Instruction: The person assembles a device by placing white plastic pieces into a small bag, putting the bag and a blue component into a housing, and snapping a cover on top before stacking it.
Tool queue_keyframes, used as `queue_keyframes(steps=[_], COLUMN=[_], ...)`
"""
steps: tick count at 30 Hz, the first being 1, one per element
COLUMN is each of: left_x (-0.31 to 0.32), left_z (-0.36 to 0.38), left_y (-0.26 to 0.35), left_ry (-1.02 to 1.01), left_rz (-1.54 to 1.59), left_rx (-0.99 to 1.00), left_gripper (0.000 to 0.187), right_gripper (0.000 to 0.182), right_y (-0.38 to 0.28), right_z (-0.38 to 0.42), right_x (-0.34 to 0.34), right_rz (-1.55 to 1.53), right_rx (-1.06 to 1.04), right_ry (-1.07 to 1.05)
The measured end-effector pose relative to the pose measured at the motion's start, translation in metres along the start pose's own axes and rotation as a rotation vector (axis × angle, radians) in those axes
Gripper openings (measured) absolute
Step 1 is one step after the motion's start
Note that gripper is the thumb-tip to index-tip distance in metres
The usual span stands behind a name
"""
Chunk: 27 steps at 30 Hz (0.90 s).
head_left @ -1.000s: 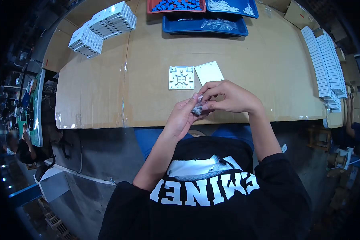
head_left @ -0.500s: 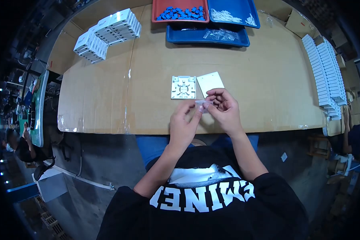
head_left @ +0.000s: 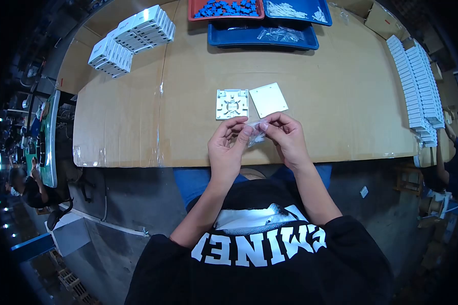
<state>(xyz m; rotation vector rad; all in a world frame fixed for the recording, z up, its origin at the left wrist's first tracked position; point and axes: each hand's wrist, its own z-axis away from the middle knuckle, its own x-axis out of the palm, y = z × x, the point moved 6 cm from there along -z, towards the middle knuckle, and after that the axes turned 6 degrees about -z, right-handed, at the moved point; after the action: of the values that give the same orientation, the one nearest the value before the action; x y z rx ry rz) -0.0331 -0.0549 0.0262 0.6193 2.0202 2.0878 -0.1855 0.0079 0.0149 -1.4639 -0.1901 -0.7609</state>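
Note:
Between my two hands, close to the table's near edge, is a small clear plastic bag (head_left: 257, 137) with small white pieces in it. My left hand (head_left: 228, 150) pinches the bag's left side between thumb and fingers. On the other side, my right hand (head_left: 288, 138) pinches its upper right edge. Just beyond my left hand lies a square white plastic box base (head_left: 232, 104), its moulded inside facing up. Beside it, slightly turned, a flat white cover (head_left: 268, 99) lies beyond my right hand.
At the back stand a red tray (head_left: 189, 15) of blue parts, a blue tray (head_left: 330, 20) of white sticks and a lower blue tray (head_left: 216, 44) with clear bags. White boxes (head_left: 145, 30) are stacked at back left, more white stacks (head_left: 414, 86) at right. Other people sit at both sides.
My hands have spread slightly apart and the bag now shows more fully, hanging open to view between them. The whole view has shifted a little, so the trays sit higher.

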Motion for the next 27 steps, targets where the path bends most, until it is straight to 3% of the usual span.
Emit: queue_keyframes(steps=[11,17,27], left_x=[0.007,-0.003,0.002], left_z=[0.002,-0.001,0.003], left_y=[-0.004,-0.002,-0.001], left_ry=[-0.026,-0.019,-0.005], left_rz=[0.174,0.006,0.091], left_rx=[-0.119,-0.042,-0.064], left_gripper=[0.019,0.018,0.017], right_gripper=[0.012,0.011,0.011], right_y=[-0.002,-0.005,-0.006], right_z=[0.003,0.002,0.004], right_x=[-0.002,0.002,0.0], right_rz=[0.027,0.098,0.118], right_rx=[-0.031,-0.08,-0.11], right_ry=[0.016,-0.009,0.003])
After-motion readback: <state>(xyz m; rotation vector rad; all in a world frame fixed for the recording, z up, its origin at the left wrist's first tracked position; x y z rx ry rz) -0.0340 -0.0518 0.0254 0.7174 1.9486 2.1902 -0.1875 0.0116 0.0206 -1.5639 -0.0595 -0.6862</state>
